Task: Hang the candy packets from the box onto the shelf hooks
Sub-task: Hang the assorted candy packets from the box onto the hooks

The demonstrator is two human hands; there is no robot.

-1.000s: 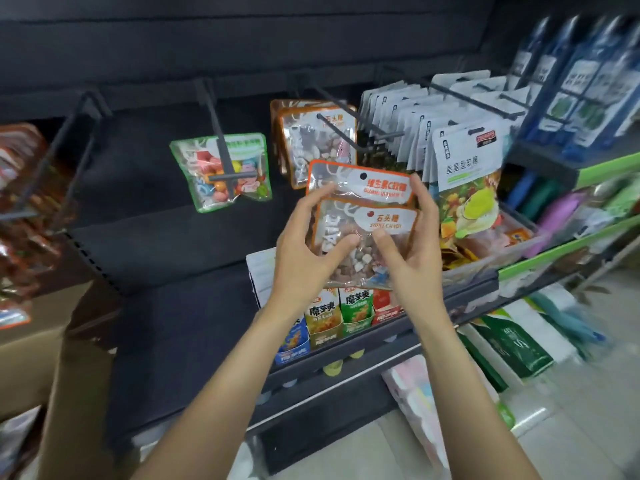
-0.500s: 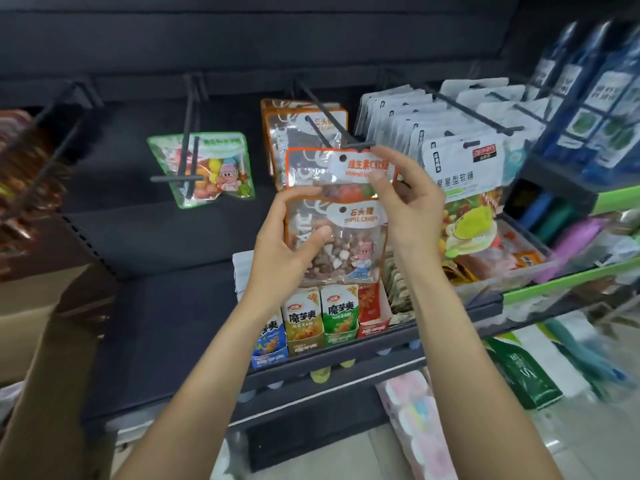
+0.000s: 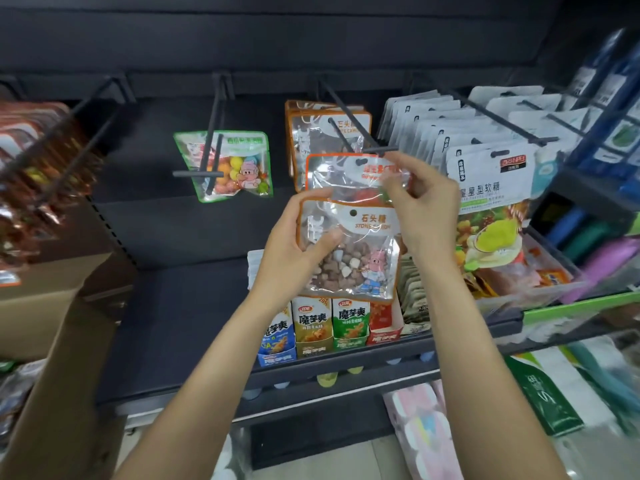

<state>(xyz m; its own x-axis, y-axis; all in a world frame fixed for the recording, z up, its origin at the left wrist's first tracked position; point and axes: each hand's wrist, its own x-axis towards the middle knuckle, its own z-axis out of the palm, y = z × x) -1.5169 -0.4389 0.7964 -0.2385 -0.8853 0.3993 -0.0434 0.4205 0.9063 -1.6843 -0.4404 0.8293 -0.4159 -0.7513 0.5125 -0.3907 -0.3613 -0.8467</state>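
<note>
My left hand (image 3: 294,251) grips the front orange-edged stone-candy packet (image 3: 360,258) by its left side, thumb across its clear window. My right hand (image 3: 422,202) pinches the top of a second orange-edged packet (image 3: 332,171) held behind the first. That packet's hang hole sits just below the tip of a black shelf hook (image 3: 349,129). Matching orange packets (image 3: 311,133) hang further back on that hook. The cardboard box (image 3: 69,306) stands at the lower left, its contents hidden.
A green-edged candy packet (image 3: 239,168) hangs on the hook to the left. White star-candy packets (image 3: 485,174) fill the hooks on the right. Small snack cartons (image 3: 329,327) line the shelf below my hands. Reddish packets (image 3: 38,161) hang at far left.
Both hands lifted the packets up toward the hook tip. My right hand slid from the packets' right side to the top of the rear packet, separating it upward from the front one.
</note>
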